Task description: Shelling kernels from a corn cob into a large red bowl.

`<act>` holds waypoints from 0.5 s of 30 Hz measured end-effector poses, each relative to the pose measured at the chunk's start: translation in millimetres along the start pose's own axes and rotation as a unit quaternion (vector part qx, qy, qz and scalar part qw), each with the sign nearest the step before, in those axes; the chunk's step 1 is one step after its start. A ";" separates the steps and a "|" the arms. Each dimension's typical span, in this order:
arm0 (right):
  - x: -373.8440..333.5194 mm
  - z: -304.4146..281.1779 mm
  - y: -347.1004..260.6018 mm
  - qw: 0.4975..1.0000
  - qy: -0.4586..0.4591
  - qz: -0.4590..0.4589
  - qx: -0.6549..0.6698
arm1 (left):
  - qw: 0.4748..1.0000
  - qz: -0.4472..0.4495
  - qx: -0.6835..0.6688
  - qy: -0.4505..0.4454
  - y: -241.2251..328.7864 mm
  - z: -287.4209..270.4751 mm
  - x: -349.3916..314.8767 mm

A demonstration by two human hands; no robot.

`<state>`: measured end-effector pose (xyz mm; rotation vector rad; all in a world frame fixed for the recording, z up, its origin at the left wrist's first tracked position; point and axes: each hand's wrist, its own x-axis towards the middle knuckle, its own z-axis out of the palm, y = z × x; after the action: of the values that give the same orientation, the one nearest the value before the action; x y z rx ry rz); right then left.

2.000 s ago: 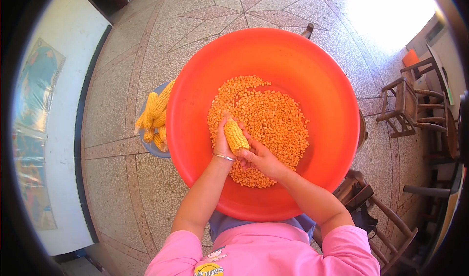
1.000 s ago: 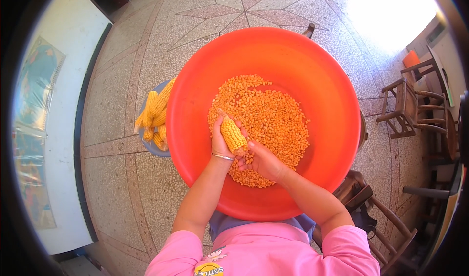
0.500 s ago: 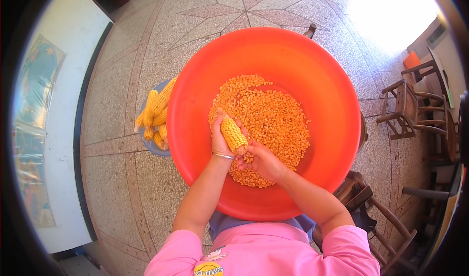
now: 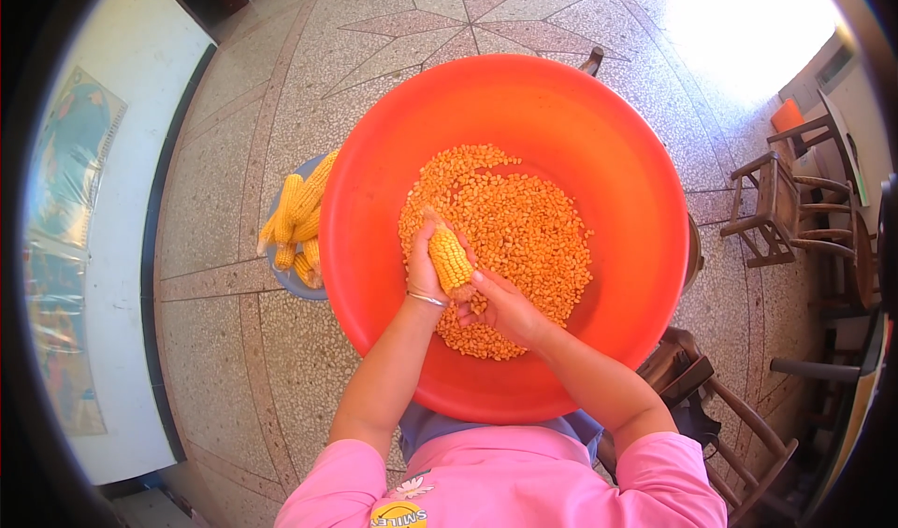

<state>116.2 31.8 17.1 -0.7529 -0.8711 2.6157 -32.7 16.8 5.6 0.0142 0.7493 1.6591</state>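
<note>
An ear of corn [image 4: 452, 259], yellow and partly bare at its near end, lies tilted in my left hand [image 4: 423, 268], whose fingers wrap around it from the left. My right hand [image 4: 508, 307] meets the cob's near end, its thumb pressed against the kernels and its fingers curled beneath. Both hands are inside a large red tub [image 4: 510, 93], over a wide layer of loose corn kernels [image 4: 533, 238] on its bottom. A few kernels show by the right fingers.
Left of the tub, a blue-grey basin [image 4: 297, 283] holds several whole ears of corn [image 4: 301, 208]. Wooden chairs [image 4: 772, 205] stand at the right, one [image 4: 739, 425] close by my right arm. A white wall [image 4: 131, 341] runs along the left. The floor [image 4: 224, 219] is speckled stone.
The right thumb has moved up onto the cob's near end. The cob has shifted and turned slightly in the left hand. The tub and basin stay in place.
</note>
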 end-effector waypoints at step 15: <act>0.1 -1.2 0.9 0.999 0.003 -0.021 -0.038 | 1.000 -0.016 -0.007 0.013 -2.3 -0.5 2.5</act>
<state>116.7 31.7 15.6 -0.7516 -0.9791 2.5553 -31.5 18.9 3.2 -0.0287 0.7541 1.6361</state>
